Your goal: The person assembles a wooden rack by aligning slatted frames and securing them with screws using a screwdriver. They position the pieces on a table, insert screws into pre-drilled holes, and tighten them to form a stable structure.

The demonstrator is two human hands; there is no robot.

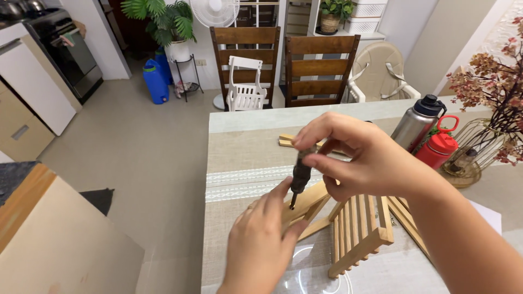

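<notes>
Head view. Screwdriver (300,175), dark knurled handle with a thin metal shaft, stands nearly upright, tip down on a pale wooden piece (305,204) near the middle of the worktop (239,122). Right hand (354,160) comes in from the right, fingers (313,161) clamped round the top of the handle. Left hand (261,239) rises from the lower edge; its fingers lie together, pressed flat on the wooden piece, thumb touching the shaft.

Slatted wooden frame (357,231), light unfinished timber with parallel bars and square edges, leans tilted just right of the left hand. Loose wooden strip (287,141) lies flat farther back. Beige woven runner (245,158) with white lace bands covers the surface.

Steel bottle (414,125) and red bottle (437,148) stand at the right, apart from the hands. Worktop's left edge drops to open grey floor (141,158); two dark wooden chairs (283,65) stand at the far edge.
</notes>
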